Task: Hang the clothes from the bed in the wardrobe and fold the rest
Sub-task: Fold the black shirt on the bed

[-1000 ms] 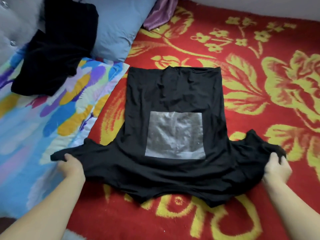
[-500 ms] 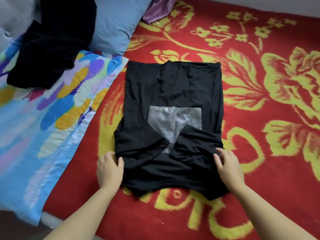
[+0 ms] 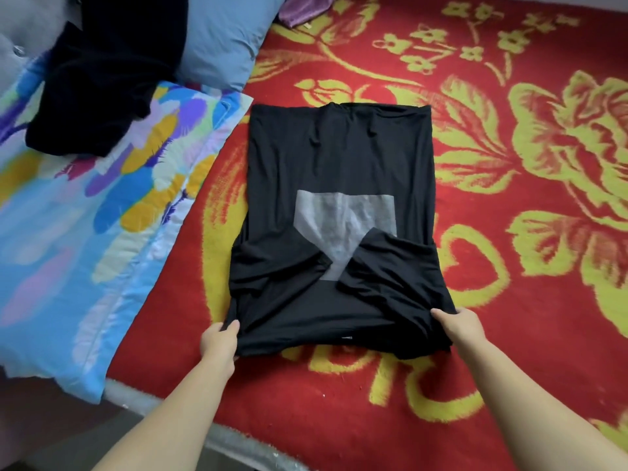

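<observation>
From the head camera, the one view we have, we look down on a black jersey T-shirt with a grey square print (image 3: 339, 185), which lies flat on the red blanket with yellow flowers (image 3: 509, 164) that covers the bed, its hem towards the far side and its collar end nearest us. Both sleeves are folded inward across the chest, so they meet over the lower part of the print and the garment forms a long, narrow rectangle; we judge this to be the reason for the tidy, parallel side edges. Our left hand (image 3: 219, 341) pinches the near left corner of the shirt, thumb on top and fingers tucked under the cloth, and our right hand (image 3: 457, 326) has closed its grip on the near right corner in the same way. Holding both corners at once keeps the folded sleeves trapped and the edge straight, which suggests the next move is to carry this end over towards the hem. To the left, a dark black garment in a heap (image 3: 102, 79) rests on the blue quilt with coloured feather shapes (image 3: 85, 215), beside a plain blue pillow (image 3: 231, 39), apparently waiting its turn. A bit of purple cloth (image 3: 299, 11) peeks in at the top.
</observation>
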Tool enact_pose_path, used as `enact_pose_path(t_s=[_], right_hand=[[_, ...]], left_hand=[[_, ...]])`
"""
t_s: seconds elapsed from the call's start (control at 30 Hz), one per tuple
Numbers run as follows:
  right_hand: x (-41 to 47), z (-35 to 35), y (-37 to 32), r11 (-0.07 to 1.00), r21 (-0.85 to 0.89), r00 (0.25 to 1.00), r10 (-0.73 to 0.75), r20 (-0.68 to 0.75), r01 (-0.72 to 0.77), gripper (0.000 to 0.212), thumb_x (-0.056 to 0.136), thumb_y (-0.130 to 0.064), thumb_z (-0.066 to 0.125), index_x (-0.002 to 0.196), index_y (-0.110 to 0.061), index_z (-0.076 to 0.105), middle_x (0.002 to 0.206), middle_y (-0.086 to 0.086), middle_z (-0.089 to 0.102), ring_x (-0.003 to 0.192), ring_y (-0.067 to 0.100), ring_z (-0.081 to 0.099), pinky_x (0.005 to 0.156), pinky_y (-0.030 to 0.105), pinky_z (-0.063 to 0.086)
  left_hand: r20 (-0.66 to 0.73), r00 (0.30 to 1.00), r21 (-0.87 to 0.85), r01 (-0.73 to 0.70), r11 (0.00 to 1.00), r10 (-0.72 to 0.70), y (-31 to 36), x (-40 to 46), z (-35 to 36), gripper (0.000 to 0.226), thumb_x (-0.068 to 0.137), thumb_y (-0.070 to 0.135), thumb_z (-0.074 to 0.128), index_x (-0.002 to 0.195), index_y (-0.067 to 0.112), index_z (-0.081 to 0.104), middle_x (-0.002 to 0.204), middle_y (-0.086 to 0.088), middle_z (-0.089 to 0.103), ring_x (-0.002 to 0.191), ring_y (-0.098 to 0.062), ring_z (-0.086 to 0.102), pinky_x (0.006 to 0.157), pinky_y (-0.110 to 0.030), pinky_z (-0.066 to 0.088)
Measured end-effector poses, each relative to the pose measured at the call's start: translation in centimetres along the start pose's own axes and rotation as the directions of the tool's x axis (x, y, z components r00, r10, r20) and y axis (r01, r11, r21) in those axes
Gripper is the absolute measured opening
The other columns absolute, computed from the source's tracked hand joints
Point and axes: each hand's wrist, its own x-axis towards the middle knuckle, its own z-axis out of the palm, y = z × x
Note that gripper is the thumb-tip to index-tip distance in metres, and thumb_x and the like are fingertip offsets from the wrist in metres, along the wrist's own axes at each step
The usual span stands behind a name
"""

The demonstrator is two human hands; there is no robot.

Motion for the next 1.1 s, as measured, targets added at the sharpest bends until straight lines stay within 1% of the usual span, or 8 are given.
enact_pose_path(t_s=[0.1, 0.37, 0.53, 0.63, 0.77, 0.87, 1.0, 1.1], right_hand=[[-1.7, -0.6, 2.1, 0.999, -0.001, 0.999, 0.049, -0.003, -0.049, 0.033, 0.088, -0.025, 0.065, 0.11, 0.0, 0.065, 0.098, 0.017, 0.067, 0.088, 0.034, 0.061, 0.075, 0.035, 0.046], [-4.8, 1.2, 8.3, 0.891, 0.189, 0.876, 0.331, 0.35, -0.412, 0.047, 0.08, -0.032, 0.075, 0.115, -0.006, 0.057, 0.107, 0.013, 0.063, 0.092, 0.029, 0.061, 0.07, 0.036, 0.05], [-5.7, 0.7, 9.0, 0.824, 0.4, 0.899, 0.27, 0.344, -0.401, 0.01, 0.09, -0.014, 0.063, 0.088, -0.012, 0.054, 0.082, 0.009, 0.057, 0.068, 0.022, 0.055, 0.05, 0.029, 0.049], [-6.8, -0.5, 8.8, 0.805, 0.499, 0.935, 0.185, 0.304, -0.321, 0.015, 0.094, -0.006, 0.055, 0.08, -0.011, 0.049, 0.068, 0.007, 0.048, 0.037, 0.009, 0.046, 0.03, 0.01, 0.027], [-8.9, -2.3, 9.1, 0.809, 0.531, 0.956, 0.125, 0.266, -0.253, 0.017, 0.094, -0.002, 0.052, 0.082, -0.011, 0.046, 0.07, 0.007, 0.046, 0.024, 0.003, 0.035, 0.029, 0.009, 0.019], [-10.9, -3.9, 10.1, 0.828, 0.503, 0.956, 0.125, 0.265, -0.248, 0.017, 0.094, -0.001, 0.052, 0.081, -0.011, 0.047, 0.065, 0.007, 0.041, 0.024, 0.003, 0.032, 0.03, 0.008, 0.019], [-13.7, -5.1, 13.2, 0.863, 0.417, 0.941, 0.166, 0.296, -0.284, 0.018, 0.094, -0.001, 0.053, 0.079, -0.009, 0.048, 0.061, 0.007, 0.039, 0.023, 0.004, 0.032, 0.031, 0.007, 0.019], [-15.3, -5.0, 16.1, 0.865, 0.362, 0.916, 0.229, 0.33, -0.347, 0.019, 0.093, 0.001, 0.054, 0.076, -0.006, 0.049, 0.054, 0.005, 0.038, 0.024, 0.007, 0.032, 0.032, 0.009, 0.02]], left_hand=[[-0.007, 0.999, -0.003, 0.047, 0.999, -0.047, -1.5, -1.3, -2.0, 0.005, 0.094, 0.007, 0.057, 0.091, 0.005, 0.055, 0.098, -0.012, 0.058, 0.093, -0.032, 0.056, 0.079, -0.04, 0.05], [0.226, 0.927, -0.132, 0.334, 0.933, -0.3, -5.5, -2.9, -3.5, 0.036, 0.087, 0.013, 0.067, 0.118, 0.0, 0.055, 0.102, -0.013, 0.061, 0.09, -0.025, 0.059, 0.071, -0.034, 0.049], [0.194, 0.961, -0.25, 0.242, 0.937, -0.196, -5.4, -4.2, -4.0, 0.045, 0.099, 0.014, 0.049, 0.141, 0.005, 0.038, 0.132, -0.017, 0.052, 0.117, -0.035, 0.054, 0.089, -0.046, 0.047], [0.112, 0.988, -0.251, 0.128, 0.96, -0.102, -4.8, -6.0, -4.0, 0.035, 0.101, 0.015, 0.044, 0.135, 0.006, 0.043, 0.125, -0.017, 0.054, 0.102, -0.035, 0.058, 0.084, -0.047, 0.05], [0.05, 0.996, -0.204, 0.085, 0.975, -0.077, -4.6, -8.7, -4.3, 0.024, 0.1, 0.016, 0.045, 0.118, 0.002, 0.054, 0.102, -0.014, 0.057, 0.058, -0.022, 0.049, 0.063, -0.039, 0.053], [0.022, 0.994, -0.163, 0.107, 0.981, -0.104, -5.6, -10.8, -5.8, 0.024, 0.099, 0.016, 0.049, 0.117, 0.001, 0.054, 0.107, -0.015, 0.056, 0.055, -0.02, 0.047, 0.065, -0.039, 0.056], [0.007, 0.981, -0.15, 0.192, 0.97, -0.193, -8.9, -12.4, -9.0, 0.025, 0.098, 0.014, 0.051, 0.116, -0.004, 0.052, 0.102, -0.018, 0.057, 0.057, -0.022, 0.049, 0.037, -0.029, 0.052], [0.011, 0.961, -0.142, 0.275, 0.951, -0.277, -11.7, -13.8, -10.8, 0.027, 0.097, 0.009, 0.052, 0.118, -0.007, 0.051, 0.092, -0.018, 0.058, 0.058, -0.025, 0.05, 0.039, -0.032, 0.053]])
